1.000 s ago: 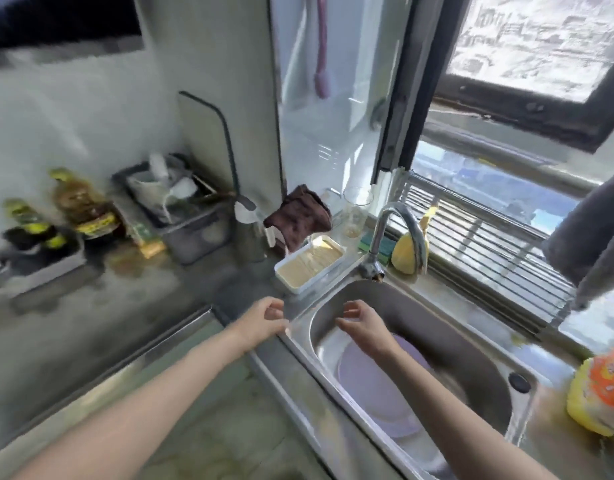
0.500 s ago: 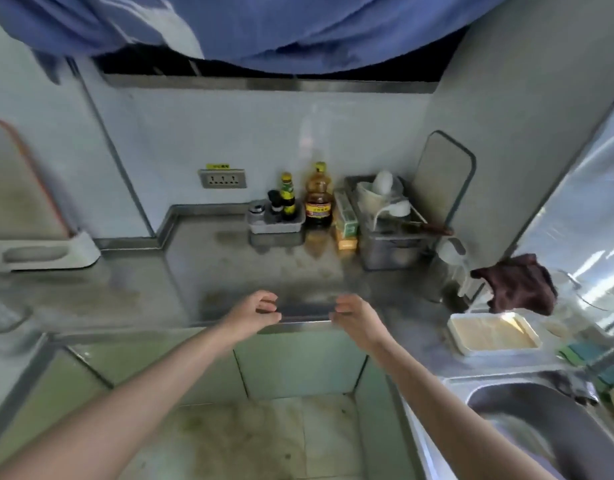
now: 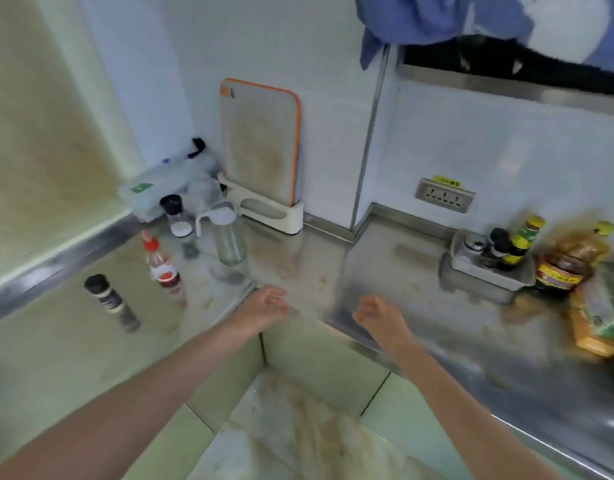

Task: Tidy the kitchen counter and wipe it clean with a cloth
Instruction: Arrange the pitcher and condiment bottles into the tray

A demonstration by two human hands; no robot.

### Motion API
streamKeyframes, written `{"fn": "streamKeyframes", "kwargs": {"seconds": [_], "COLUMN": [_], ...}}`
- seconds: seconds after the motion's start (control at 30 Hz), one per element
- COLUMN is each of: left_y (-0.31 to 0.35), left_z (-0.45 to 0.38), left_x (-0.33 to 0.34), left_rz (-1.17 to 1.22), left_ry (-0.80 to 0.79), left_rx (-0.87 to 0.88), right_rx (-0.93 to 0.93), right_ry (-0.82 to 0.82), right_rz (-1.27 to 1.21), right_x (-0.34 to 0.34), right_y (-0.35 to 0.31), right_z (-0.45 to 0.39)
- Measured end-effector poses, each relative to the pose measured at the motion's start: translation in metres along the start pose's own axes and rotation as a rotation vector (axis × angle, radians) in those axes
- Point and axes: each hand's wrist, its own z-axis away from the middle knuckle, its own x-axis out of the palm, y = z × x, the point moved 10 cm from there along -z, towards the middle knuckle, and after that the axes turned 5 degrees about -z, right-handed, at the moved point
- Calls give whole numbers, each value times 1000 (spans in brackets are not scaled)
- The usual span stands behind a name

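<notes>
Both hands are empty. The left hand (image 3: pixel 267 303) and right hand (image 3: pixel 376 315) hover over the counter's (image 3: pixel 395 271) inner corner edge, fingers loosely curled and pinching nothing, probably while the work is sized up. No cloth is in view. The steel counter looks smeared and flecked with crumbs. Left of the corner stand a red-capped bottle (image 3: pixel 161 265), a dark-capped shaker (image 3: pixel 106 297) and a glass jug (image 3: pixel 226 235); behind them, an orange-rimmed cutting board (image 3: pixel 260 143) drains upright in its stand.

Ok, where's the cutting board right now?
The cutting board stands upright in a white holder against the back wall, left of centre, behind the glass jug.
</notes>
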Motion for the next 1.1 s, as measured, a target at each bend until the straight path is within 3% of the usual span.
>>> {"fn": "streamKeyframes", "kwargs": {"seconds": [0.17, 0.37, 0.53, 0.77, 0.9, 1.1], "left_y": [-59, -105, -104, -34, -47, -53], "left_z": [-16, -42, -102, -217, -250, -238], "left_x": [-96, -162, -209, -261, -253, -246], "left_rz": [60, 89, 8, -411, -729, -793], "left_ry": [194, 315, 415, 403, 177, 206], "left_rx": [-101, -212, -210, -63, -132, -184], "right_rx": [-17, -91, -111, -47, -57, -70], "right_ry": [-139, -299, -418, -480, -544, -581], "right_rz": [-4, 84, 125, 122, 188, 110], "right_x": [92, 179, 232, 254, 268, 293], "right_y": [-37, -86, -107, -102, -100, -115], "right_z": [-55, -104, -153, -223, -237, -232]}}
